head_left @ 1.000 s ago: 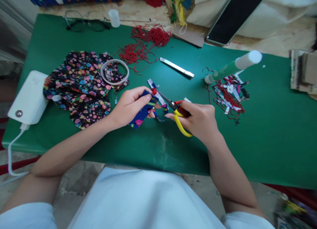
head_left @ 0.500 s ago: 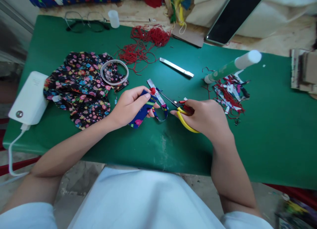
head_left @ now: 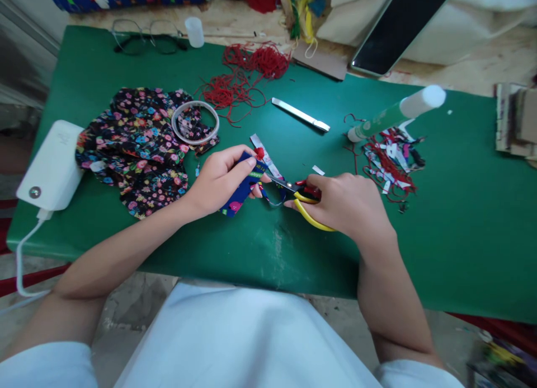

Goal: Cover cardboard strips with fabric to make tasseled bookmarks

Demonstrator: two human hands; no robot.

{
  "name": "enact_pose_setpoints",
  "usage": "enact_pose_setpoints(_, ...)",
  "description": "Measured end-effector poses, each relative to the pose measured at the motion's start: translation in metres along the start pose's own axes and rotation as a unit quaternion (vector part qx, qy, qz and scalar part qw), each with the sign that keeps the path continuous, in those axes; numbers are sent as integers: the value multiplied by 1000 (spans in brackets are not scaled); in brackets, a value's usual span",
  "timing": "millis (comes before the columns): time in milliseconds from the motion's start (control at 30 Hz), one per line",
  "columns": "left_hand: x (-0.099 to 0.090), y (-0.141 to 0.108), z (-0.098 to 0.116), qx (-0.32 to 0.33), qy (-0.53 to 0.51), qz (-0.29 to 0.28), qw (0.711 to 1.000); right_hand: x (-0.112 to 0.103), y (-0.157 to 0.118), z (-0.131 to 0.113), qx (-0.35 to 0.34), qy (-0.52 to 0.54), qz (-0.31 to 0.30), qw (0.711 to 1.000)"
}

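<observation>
Left hand [head_left: 224,180]: grasping the blue printed fabric [head_left: 237,200] above the front half of the bench [head_left: 176,259], thumb uppermost, a red bobble [head_left: 259,153] at the fingertips. Right hand [head_left: 348,203]: gripping the scissors [head_left: 314,219] by the handles, blades directed toward the left hand's fingers; contact between blades and fabric cannot be confirmed. A narrow printed strip [head_left: 267,157] extends beyond the fabric. To the left, a pale ring [head_left: 216,125] rests on black floral cloth [head_left: 138,147]. Tangled red cord [head_left: 271,62] lies beyond the hands; mixed scraps [head_left: 392,158] lie to the right, beside a green-and-white tube [head_left: 384,119].
</observation>
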State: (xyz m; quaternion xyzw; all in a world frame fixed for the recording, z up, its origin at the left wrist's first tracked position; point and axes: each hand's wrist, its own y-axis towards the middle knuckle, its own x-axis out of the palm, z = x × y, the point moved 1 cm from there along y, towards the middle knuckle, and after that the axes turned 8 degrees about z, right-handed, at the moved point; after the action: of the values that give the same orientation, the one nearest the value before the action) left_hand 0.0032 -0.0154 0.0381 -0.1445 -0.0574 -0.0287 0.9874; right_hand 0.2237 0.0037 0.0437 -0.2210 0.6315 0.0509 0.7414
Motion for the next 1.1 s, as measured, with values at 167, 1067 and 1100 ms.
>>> enact_pose_setpoints(167,0,1,-1,4,8,3,1000,2,-1,1,-15,15,28,999)
enact_pose_setpoints(1067,-4,-9,7,203,287,25,936,9,0,7,-57,118,255,958)
enact_pose_setpoints(1100,-4,-9,7,205,292,25,934,9,0,8,-55,111,253,959)
